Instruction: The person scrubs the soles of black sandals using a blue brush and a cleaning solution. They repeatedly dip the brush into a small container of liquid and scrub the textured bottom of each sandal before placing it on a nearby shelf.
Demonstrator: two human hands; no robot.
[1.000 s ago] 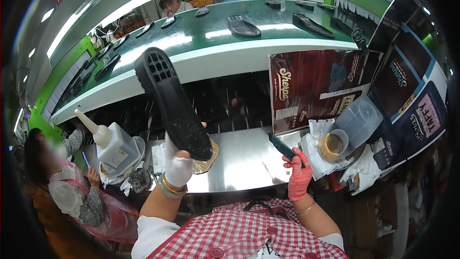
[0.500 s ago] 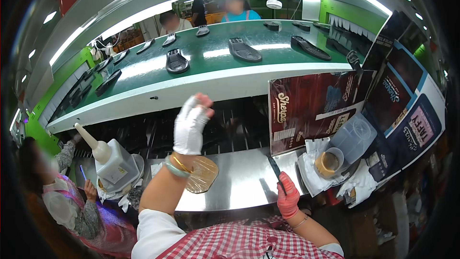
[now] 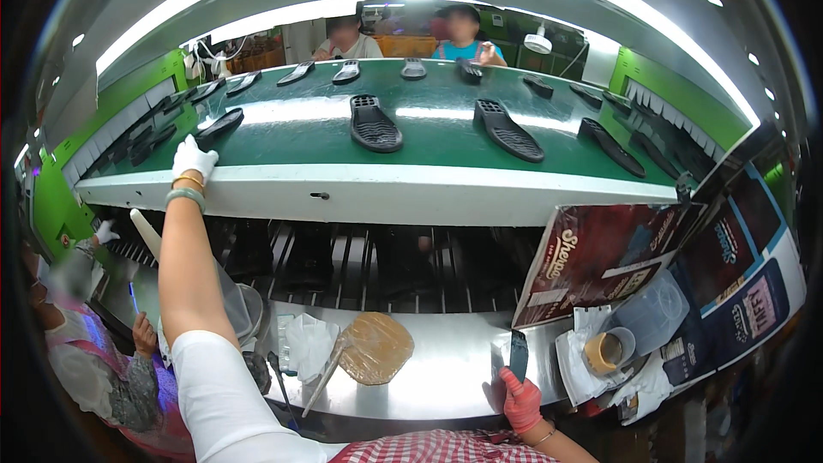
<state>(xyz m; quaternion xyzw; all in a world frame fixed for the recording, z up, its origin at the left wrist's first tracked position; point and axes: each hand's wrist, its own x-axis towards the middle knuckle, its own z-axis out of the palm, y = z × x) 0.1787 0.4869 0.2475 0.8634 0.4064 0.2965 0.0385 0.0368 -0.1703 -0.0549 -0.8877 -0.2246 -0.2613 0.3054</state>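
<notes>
Head: white-gloved left hand (image 3: 195, 157) beside black elongated rubbery sole (image 3: 221, 123), closure unclear; rim hold likely best. Pink-gloved right hand (image 3: 521, 402) pinches dark flat strip (image 3: 518, 356).

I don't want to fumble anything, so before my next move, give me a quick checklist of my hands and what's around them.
1. Left hand at the nearest black sole: ok, it is at the sole's near end.
2. Firm grip on that sole: cannot tell, the fingertips are not clear enough.
3. Right hand holding the dark flat tool: ok, tool pointing up and away from you.
4. Tool apart from the clear cup: ok, the cup is to its right.
5. Squeeze bottle in full sight: not ok, your left forearm hides much of it.
</notes>
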